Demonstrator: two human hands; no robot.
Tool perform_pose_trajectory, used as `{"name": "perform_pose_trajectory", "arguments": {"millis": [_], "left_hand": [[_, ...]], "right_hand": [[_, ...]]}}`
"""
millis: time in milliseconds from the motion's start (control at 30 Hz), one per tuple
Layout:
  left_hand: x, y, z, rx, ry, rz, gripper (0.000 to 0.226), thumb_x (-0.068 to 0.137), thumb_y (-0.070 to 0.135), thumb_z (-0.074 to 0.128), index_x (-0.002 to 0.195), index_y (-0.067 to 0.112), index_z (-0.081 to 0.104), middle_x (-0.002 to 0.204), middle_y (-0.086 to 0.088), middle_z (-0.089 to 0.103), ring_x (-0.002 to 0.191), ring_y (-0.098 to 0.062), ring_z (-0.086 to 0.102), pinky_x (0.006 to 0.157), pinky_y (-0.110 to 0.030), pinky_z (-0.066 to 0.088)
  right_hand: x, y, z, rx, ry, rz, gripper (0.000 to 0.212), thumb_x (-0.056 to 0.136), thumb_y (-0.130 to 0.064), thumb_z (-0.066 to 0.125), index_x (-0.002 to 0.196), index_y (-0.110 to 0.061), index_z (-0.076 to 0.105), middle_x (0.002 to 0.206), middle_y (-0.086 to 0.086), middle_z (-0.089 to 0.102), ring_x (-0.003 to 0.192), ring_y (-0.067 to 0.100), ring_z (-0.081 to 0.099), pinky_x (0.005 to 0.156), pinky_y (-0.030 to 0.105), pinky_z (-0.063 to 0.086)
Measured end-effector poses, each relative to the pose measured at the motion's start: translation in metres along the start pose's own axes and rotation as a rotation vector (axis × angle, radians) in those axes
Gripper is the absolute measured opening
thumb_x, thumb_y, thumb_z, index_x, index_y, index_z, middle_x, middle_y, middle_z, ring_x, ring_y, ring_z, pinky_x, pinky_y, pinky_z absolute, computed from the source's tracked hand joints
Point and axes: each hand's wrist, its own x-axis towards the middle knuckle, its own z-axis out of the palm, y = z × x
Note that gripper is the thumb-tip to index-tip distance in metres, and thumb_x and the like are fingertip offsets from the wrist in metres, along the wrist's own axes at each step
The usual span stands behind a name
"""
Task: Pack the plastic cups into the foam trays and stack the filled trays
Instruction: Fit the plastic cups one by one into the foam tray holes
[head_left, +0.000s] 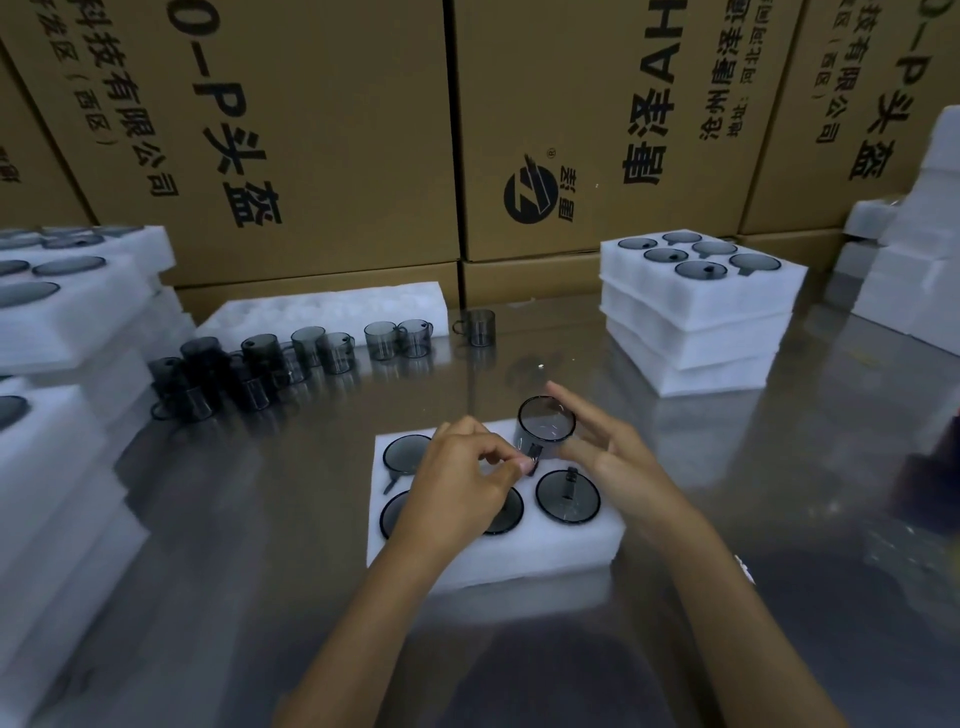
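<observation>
A white foam tray (519, 558) lies on the table in front of me with several smoky grey plastic cups sunk into its holes. One more grey cup (546, 423) stands raised over the tray's far right hole. My left hand (462, 478) pinches that cup's handle at its near side. My right hand (608, 441) has its fingers straight and touches the cup's right side and rim. Another seated cup (567, 496) sits just below them. Loose grey cups (311, 353) stand in a row on the table to the far left.
A stack of three filled foam trays (701, 312) stands at the right rear. More foam tray stacks (62, 332) line the left edge, and an empty foam tray (322, 309) lies behind the loose cups. A lone cup (479, 326) stands mid-table. Cardboard boxes (322, 130) wall the back.
</observation>
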Motion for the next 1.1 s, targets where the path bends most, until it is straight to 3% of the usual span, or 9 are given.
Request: {"name": "perform_pose_trajectory", "arguments": {"millis": [100,167,300,467,633,700,967,1033,1100], "left_hand": [[0.000,-0.002,0.001,-0.004,0.017,0.008,0.021,0.087,0.031,0.075,0.071,0.042,0.065,0.089,0.012,0.054,0.098,-0.005,0.046,0.078,-0.006,0.031],[-0.001,-0.003,0.001,0.008,0.034,0.024,0.011,0.086,0.033,0.075,0.092,0.039,0.069,0.093,0.013,0.053,0.099,-0.005,0.046,0.078,-0.012,0.034],[0.000,-0.008,0.002,0.088,-0.025,0.095,0.061,0.092,0.038,0.067,0.144,0.054,0.039,0.114,0.015,0.047,0.109,-0.004,0.037,0.090,-0.016,0.034],[0.002,-0.008,0.004,0.242,-0.065,0.111,0.053,0.098,0.042,0.056,0.148,0.045,0.037,0.144,0.018,0.042,0.134,-0.007,0.029,0.111,-0.033,0.026],[0.003,-0.008,0.005,0.266,-0.174,0.104,0.056,0.103,0.041,0.044,0.154,0.044,0.020,0.160,0.030,0.013,0.148,0.000,0.005,0.117,-0.044,0.012],[0.003,-0.007,0.005,0.267,-0.199,0.107,0.057,0.104,0.041,0.040,0.155,0.043,0.015,0.158,0.033,0.008,0.148,0.003,0.002,0.117,-0.042,0.011],[0.002,-0.009,0.004,0.233,-0.182,0.111,0.057,0.105,0.039,0.041,0.157,0.038,0.016,0.160,0.027,0.015,0.146,0.004,0.012,0.109,-0.024,0.010],[0.004,-0.009,0.004,0.241,-0.189,0.095,0.057,0.105,0.039,0.041,0.157,0.036,0.018,0.161,0.024,0.017,0.145,0.004,0.013,0.112,-0.026,0.011],[0.005,-0.009,0.005,0.274,-0.204,0.072,0.057,0.105,0.040,0.038,0.158,0.032,0.018,0.162,0.020,0.019,0.145,0.002,0.012,0.111,-0.026,0.011]], "right_hand": [[-0.001,-0.004,0.003,0.032,0.039,0.005,0.049,0.095,-0.023,0.063,0.136,-0.047,0.055,0.145,-0.024,0.050,0.136,-0.006,0.039,0.101,0.014,0.033],[-0.001,-0.004,0.004,0.006,0.040,-0.017,0.045,0.098,-0.026,0.060,0.138,-0.046,0.054,0.147,-0.024,0.047,0.137,-0.006,0.036,0.102,0.014,0.030],[-0.003,-0.005,0.001,-0.018,0.012,-0.021,0.046,0.099,-0.026,0.060,0.140,-0.045,0.051,0.152,-0.020,0.042,0.143,-0.002,0.030,0.109,0.021,0.029],[-0.003,-0.006,0.001,-0.039,0.003,-0.028,0.046,0.100,-0.025,0.058,0.141,-0.045,0.049,0.148,-0.025,0.040,0.144,-0.003,0.027,0.109,0.019,0.025],[0.001,-0.004,0.003,-0.058,0.031,-0.034,0.045,0.100,-0.020,0.057,0.140,-0.039,0.052,0.140,-0.027,0.041,0.147,0.001,0.025,0.120,0.028,0.020],[0.003,-0.004,0.003,-0.068,0.040,-0.038,0.044,0.099,-0.019,0.058,0.138,-0.040,0.054,0.139,-0.027,0.042,0.146,0.001,0.026,0.121,0.030,0.021],[0.018,0.006,0.003,-0.133,0.087,-0.103,0.037,0.101,-0.014,0.053,0.135,-0.026,0.061,0.133,-0.010,0.062,0.108,-0.021,0.054,0.096,0.003,0.040],[0.025,0.009,0.004,-0.225,0.120,-0.111,0.035,0.102,-0.014,0.050,0.132,-0.023,0.065,0.123,-0.002,0.068,0.111,-0.004,0.060,0.102,0.018,0.046],[0.032,0.011,0.008,-0.355,0.134,-0.112,0.035,0.101,-0.016,0.047,0.130,-0.024,0.067,0.109,-0.007,0.065,0.118,0.010,0.050,0.103,0.027,0.041]]}}
